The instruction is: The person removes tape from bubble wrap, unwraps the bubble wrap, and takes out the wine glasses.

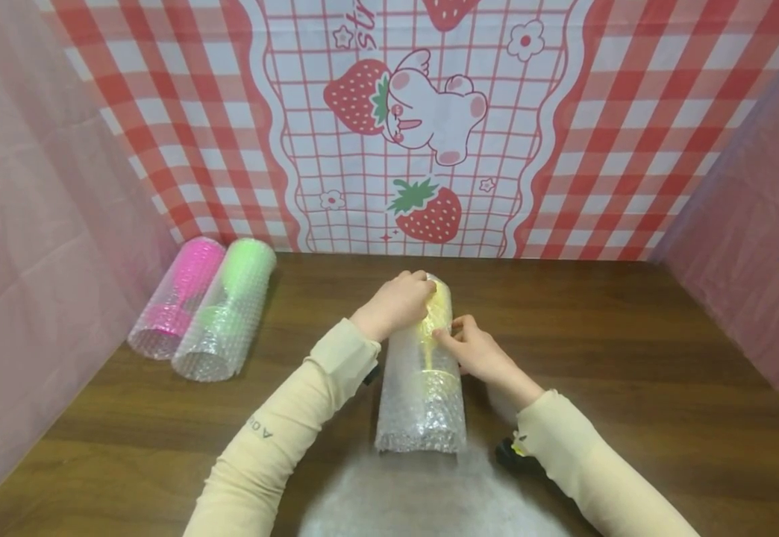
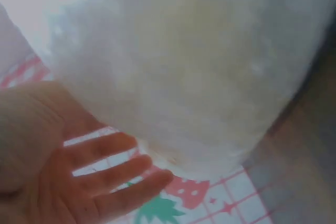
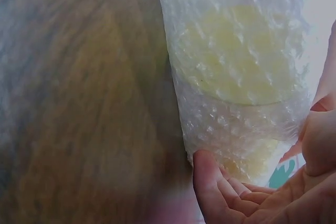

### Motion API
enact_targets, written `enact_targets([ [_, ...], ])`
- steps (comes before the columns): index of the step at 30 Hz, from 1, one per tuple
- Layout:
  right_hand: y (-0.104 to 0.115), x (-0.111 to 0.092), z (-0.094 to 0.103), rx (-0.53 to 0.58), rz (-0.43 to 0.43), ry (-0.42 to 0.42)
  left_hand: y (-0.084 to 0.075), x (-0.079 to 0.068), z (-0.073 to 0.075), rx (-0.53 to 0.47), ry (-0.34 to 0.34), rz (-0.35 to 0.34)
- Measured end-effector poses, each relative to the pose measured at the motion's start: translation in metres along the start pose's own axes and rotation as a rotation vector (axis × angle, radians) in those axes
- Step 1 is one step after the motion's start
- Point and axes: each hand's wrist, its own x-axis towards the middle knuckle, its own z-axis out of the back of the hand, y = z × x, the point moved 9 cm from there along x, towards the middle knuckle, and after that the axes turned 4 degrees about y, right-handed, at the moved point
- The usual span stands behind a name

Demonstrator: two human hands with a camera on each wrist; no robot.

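A roll of clear bubble wrap (image 1: 423, 406) lies lengthwise on the table around a yellow stemmed item (image 1: 437, 309), whose exact kind I cannot make out. My left hand (image 1: 399, 302) curls its fingers over the far end of the roll. On its right side my right hand (image 1: 485, 356) grips the wrap, thumb on top and fingers along the side. The wrap's near end gapes towards me. Bubble wrap (image 2: 194, 66) fills much of the left wrist view, blurred. In the right wrist view a round yellow part (image 3: 241, 56) shows through it.
Two similar bubble-wrapped rolls, one pink (image 1: 191, 280) and one green (image 1: 242, 287), lie side by side at the back left. A pale, translucent sheet (image 1: 423, 496) lies at the table's front. A checked strawberry cloth (image 1: 215, 127) hangs behind the wooden table (image 1: 591, 358).
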Motion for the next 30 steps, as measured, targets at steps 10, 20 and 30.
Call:
enact_targets([
  [10, 0.003, -0.003, -0.001, -0.034, 0.02, 0.01, -0.027, -0.002, 0.006, 0.405, -0.134, 0.004],
  [20, 0.004, -0.004, -0.002, -0.054, 0.023, 0.018, -0.036, -0.004, 0.005, 0.478, -0.286, -0.016],
  [30, 0.006, -0.005, 0.0, -0.06, 0.024, 0.009, -0.038, -0.009, 0.007, 0.5, -0.407, -0.044],
])
